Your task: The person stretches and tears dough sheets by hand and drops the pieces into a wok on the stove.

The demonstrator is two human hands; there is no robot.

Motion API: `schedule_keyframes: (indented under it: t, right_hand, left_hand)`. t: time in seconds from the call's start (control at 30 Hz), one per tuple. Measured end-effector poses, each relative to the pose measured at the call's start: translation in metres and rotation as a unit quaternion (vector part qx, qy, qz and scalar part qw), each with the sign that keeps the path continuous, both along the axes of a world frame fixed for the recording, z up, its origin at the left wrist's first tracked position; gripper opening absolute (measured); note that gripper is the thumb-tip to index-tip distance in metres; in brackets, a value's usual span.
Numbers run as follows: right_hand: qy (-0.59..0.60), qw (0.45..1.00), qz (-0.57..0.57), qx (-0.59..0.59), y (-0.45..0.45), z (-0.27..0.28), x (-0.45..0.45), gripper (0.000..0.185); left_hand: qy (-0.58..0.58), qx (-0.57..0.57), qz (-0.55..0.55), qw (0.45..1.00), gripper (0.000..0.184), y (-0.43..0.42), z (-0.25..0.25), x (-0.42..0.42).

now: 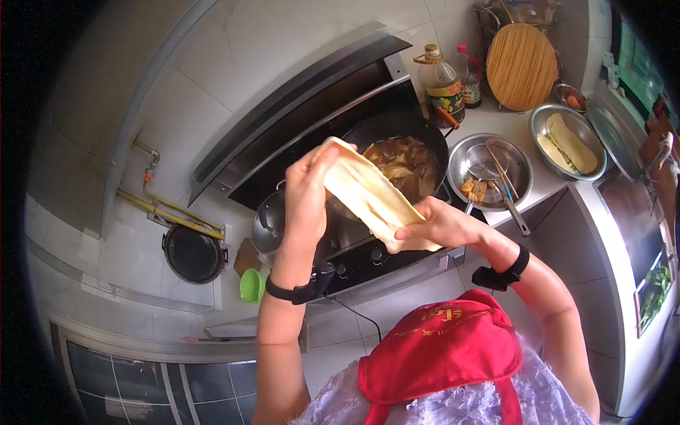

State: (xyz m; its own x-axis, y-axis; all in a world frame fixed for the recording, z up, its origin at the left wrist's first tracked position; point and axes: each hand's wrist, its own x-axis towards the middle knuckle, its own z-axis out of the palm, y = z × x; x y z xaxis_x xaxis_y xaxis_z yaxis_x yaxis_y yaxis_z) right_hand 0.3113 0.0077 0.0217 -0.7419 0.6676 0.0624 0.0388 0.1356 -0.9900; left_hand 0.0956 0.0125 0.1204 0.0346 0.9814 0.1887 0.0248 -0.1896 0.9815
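A long flat strip of pale dough (368, 195) stretches between my two hands above the stove. My left hand (309, 177) grips its upper left end, fingers closed around the edge. At the lower right end, my right hand (440, 225) pinches the dough with the thumb on top. Behind the strip, a dark wok (440, 159) holds brown stewed food (404, 166) in liquid; the dough hides part of it. More pieces of flat dough (570, 142) lie in a metal bowl (540, 117) at the right.
A steel basin (524, 152) with a strainer, utensils and some food pieces stands right of the wok. Behind are an oil bottle (443, 88), a sauce bottle (469, 78) and a round wooden board (522, 67). A lidded pot (269, 225) and green bowl (251, 285) are left.
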Motion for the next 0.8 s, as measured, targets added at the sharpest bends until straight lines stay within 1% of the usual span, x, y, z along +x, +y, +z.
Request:
schedule_keyframes:
  t: [0.03, 0.1, 0.17, 0.23, 0.27, 0.3, 0.37, 0.4, 0.43, 0.47, 0.5, 0.57, 0.63, 0.67, 0.73, 0.8]
  right_hand:
    - [0.021, 1.0, 0.007, -0.019, -0.003, 0.002, 0.0, 0.036]
    - [0.052, 0.997, 0.019, -0.062, -0.001, 0.001, -0.004, 0.042]
    - [0.131, 0.984, 0.032, -0.115, 0.002, 0.002, -0.009, 0.04]
    - [0.198, 0.966, 0.042, -0.159, 0.0, 0.012, -0.016, 0.036]
    - [0.198, 0.965, 0.04, -0.166, -0.001, 0.019, -0.018, 0.034]
    - [0.199, 0.964, 0.037, -0.172, -0.002, 0.026, -0.02, 0.032]
    - [0.194, 0.966, 0.029, -0.171, -0.007, 0.037, -0.021, 0.026]
    - [0.171, 0.975, 0.017, -0.139, -0.006, 0.034, -0.02, 0.026]
    - [0.148, 0.983, 0.007, -0.107, -0.003, 0.03, -0.019, 0.025]
    - [0.124, 0.989, -0.004, -0.077, -0.001, 0.027, -0.018, 0.025]
    - [0.149, 0.985, -0.005, -0.086, -0.004, 0.029, -0.017, 0.025]
    - [0.135, 0.989, -0.023, -0.049, -0.004, 0.026, -0.017, 0.026]
    - [0.115, 0.992, -0.041, -0.013, -0.002, 0.023, -0.016, 0.026]
    - [0.114, 0.993, -0.035, -0.016, -0.001, 0.021, -0.016, 0.026]
    - [0.113, 0.993, -0.024, -0.022, 0.001, 0.019, -0.017, 0.025]
    - [0.148, 0.986, -0.001, -0.082, -0.006, 0.034, -0.014, 0.023]
  left_hand:
    - [0.022, -0.013, 0.008, 1.0, 0.022, -0.006, 0.005, 0.005]
    - [0.038, -0.008, -0.015, 0.999, 0.018, -0.008, 0.007, 0.006]
    - [0.034, -0.018, -0.036, 0.999, 0.013, -0.01, 0.012, 0.011]
    - [0.082, -0.013, -0.052, 0.995, 0.014, -0.014, 0.017, 0.015]
    - [0.106, -0.011, -0.06, 0.992, 0.016, -0.014, 0.018, 0.017]
    - [0.119, 0.017, -0.044, 0.992, 0.015, -0.015, 0.016, 0.02]
    - [0.157, 0.122, -0.002, 0.98, 0.013, -0.017, 0.014, 0.023]
    - [0.175, 0.174, 0.02, 0.969, 0.012, -0.018, 0.013, 0.025]
    - [0.163, 0.208, 0.038, 0.964, 0.015, -0.019, 0.014, 0.026]
    - [0.147, 0.214, 0.05, 0.964, 0.016, -0.018, 0.014, 0.026]
    - [0.131, 0.219, 0.062, 0.965, 0.017, -0.018, 0.014, 0.025]
    - [0.092, 0.225, 0.095, 0.965, 0.022, -0.016, 0.011, 0.026]
    - [0.064, 0.229, 0.109, 0.965, 0.022, -0.013, 0.004, 0.025]
    - [0.05, 0.231, 0.115, 0.965, 0.022, -0.013, 0.003, 0.025]
    - [0.049, 0.195, 0.081, 0.976, 0.023, -0.012, 0.004, 0.026]
    - [0.068, 0.18, 0.051, 0.98, 0.023, -0.013, 0.003, 0.027]
